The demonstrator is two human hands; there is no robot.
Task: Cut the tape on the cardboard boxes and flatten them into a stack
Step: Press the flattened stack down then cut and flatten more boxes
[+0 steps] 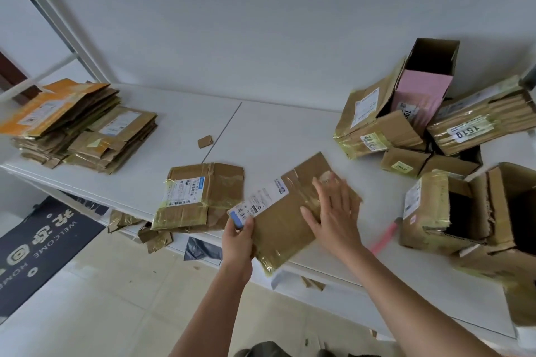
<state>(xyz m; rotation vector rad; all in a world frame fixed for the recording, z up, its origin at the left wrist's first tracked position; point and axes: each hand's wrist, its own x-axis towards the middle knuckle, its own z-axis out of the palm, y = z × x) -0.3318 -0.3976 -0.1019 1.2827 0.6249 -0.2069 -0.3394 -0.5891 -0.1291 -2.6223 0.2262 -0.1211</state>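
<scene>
Flattened cardboard box [290,209] lay at the near edge of the white table [261,130], left hand [239,238] pinching its labelled corner, right hand [333,211] pressing it with fingers straight and spread; looked light, stiff, tape-slick, best taken by bare edges.

Flattened box [285,213] at table edge (labelled, taped); stack [78,124] far left; unflattened boxes [435,130] right.

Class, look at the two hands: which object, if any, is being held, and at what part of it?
The left hand grips the flattened box at its near left corner, by the label; the right hand only presses flat on top.
</scene>
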